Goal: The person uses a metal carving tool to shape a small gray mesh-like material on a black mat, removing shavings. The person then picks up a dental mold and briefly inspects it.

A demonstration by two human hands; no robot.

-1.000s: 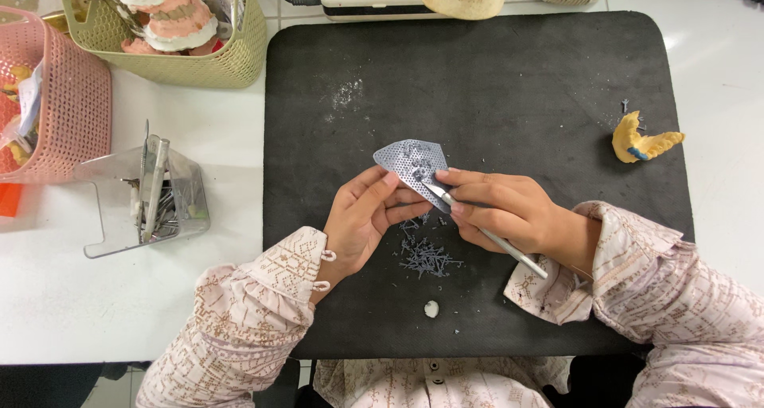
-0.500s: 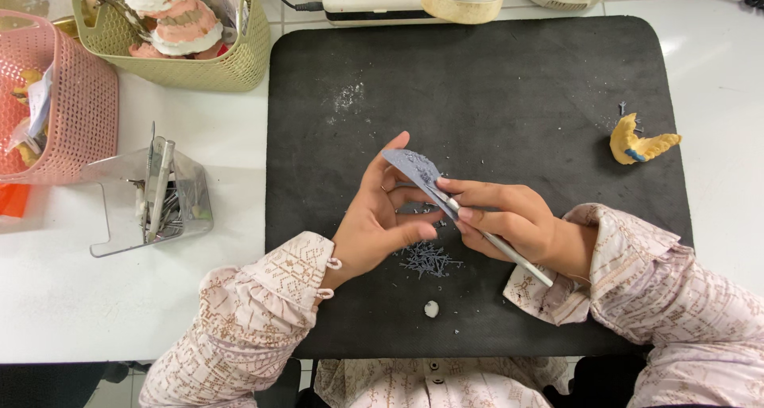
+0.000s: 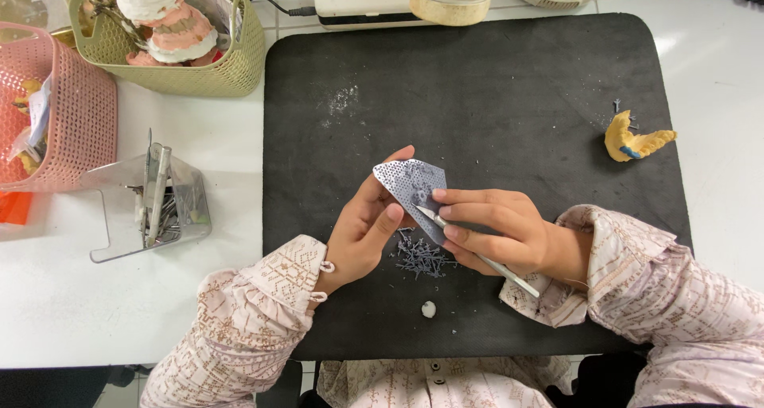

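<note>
head view first: what's in the hands?

— the left hand (image 3: 362, 237) grips a thin grey perforated sheet (image 3: 414, 187), thumb and fingers pinching its near left edge so that it stands up off the black mat (image 3: 493, 81). the right hand (image 3: 497, 233) is closed around a slim metal knife (image 3: 477, 249), held like a pen.

— where does the sheet lie from the knife?

— just to the far left of the right hand. the knife's tip touches the sheet near its lower right edge, and the handle runs back to the near right, past the wrist. so the tool's long axis goes diagonally, from far left down to near right.

— and the sheet's own long axis?

— roughly the same diagonal, from its rounded far left corner to a point at the near right, under the right fingers.

— which hand is nearer to it?

— both touch it; the left carries it, the right only meets it through the blade and fingertips.

— anything below?

— a small pile of grey shavings (image 3: 422, 257) on the mat, right beneath the sheet, and a small white lump (image 3: 429, 309) nearer the person. well apart, at the right, lies a yellow dental cast (image 3: 633, 140).
</note>
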